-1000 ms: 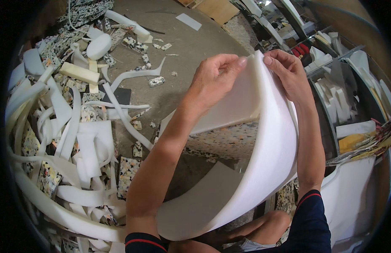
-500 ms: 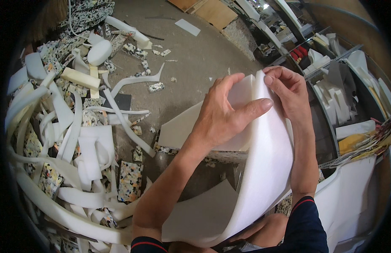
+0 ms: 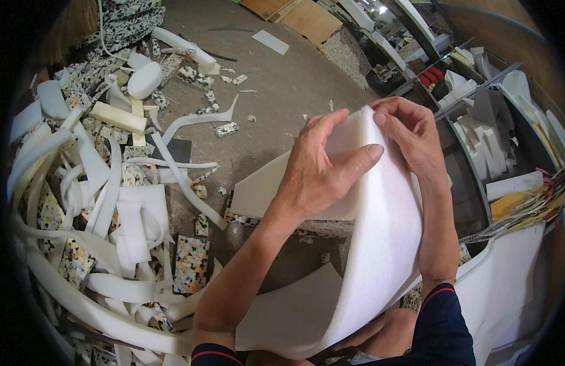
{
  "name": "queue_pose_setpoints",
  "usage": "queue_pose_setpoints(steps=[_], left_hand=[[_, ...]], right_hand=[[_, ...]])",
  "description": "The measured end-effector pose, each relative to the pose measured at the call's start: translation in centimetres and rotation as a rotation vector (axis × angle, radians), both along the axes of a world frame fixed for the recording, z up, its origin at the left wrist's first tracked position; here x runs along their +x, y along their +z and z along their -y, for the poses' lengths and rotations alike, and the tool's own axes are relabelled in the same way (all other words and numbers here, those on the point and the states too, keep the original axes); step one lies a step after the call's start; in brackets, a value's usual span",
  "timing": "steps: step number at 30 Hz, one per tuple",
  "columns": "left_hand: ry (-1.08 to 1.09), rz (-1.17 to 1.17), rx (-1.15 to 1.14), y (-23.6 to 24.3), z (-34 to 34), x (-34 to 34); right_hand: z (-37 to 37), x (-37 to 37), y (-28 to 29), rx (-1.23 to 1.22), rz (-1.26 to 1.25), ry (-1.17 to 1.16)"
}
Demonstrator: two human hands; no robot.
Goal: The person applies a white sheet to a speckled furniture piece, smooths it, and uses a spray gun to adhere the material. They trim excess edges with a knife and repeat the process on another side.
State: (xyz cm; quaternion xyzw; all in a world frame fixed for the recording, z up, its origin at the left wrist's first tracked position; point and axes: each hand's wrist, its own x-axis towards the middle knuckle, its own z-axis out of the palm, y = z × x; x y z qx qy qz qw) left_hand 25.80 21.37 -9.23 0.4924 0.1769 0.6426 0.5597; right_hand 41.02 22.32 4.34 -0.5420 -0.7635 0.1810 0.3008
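Note:
A curved white foam sheet (image 3: 386, 238) stands folded up along a pale panel (image 3: 261, 183) that has speckled foam beneath it. My right hand (image 3: 408, 137) pinches the sheet's top corner between thumb and fingers. My left hand (image 3: 319, 165) is open, thumb apart from the fingers, its thumb tip against the sheet's long edge and its fingertips near the upper corner. What lies under the left fingers is partly hidden. The sheet sweeps down toward my knees at the lower edge.
A heap of white foam strips (image 3: 130, 226) and speckled foam offcuts (image 3: 191, 262) covers the floor at left. Wooden boards (image 3: 307, 21) lie at the back. On the right are metal-framed bins (image 3: 477, 143) holding foam pieces, with a large white sheet (image 3: 502, 280) beside them.
Since a second ago both hands and the sheet's top have moved down, toward me. My left hand opened its thumb out onto the sheet's edge; in the last half second it has shifted slightly left.

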Motion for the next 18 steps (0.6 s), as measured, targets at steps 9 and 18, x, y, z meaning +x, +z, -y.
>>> queue_pose_setpoints(steps=[9, 18], left_hand=[[-0.077, 0.183, -0.091, 0.0, -0.3, 0.4], [-0.088, 0.187, -0.159, -0.5, -0.2, 0.8]], right_hand=[[1.9, -2.0, -0.7, 0.542, 0.508, -0.002], [4.5, -2.6, -1.3, 0.189, 0.714, 0.116]])
